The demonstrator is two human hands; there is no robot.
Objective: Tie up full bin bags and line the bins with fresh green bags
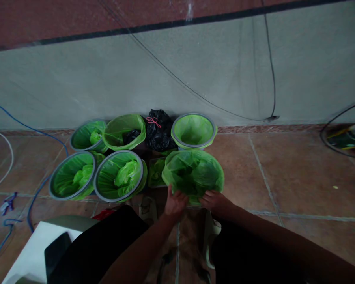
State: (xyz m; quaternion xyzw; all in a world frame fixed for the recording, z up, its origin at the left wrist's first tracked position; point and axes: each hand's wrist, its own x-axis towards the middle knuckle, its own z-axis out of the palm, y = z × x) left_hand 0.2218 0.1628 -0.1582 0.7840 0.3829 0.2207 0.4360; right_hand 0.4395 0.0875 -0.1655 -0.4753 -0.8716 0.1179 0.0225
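Note:
In front of me a green garbage bag (207, 169) lines a round bin, its edge folded over the rim. My left hand (176, 201) grips the bag's near edge with curled fingers, thumb pointing up. A short way to the right, my right hand (215, 199) is closed on the same edge. The bin under the bag is mostly hidden. Just behind it stands a bin with a grey ring (194, 130) over its green liner.
More green-lined bins (120, 175) stand to the left, some with crumpled green bags inside. A tied black garbage bag (159, 130) leans by the wall. A blue cable (38, 193) crosses the tiles. A phone (57, 250) lies on a white surface at lower left.

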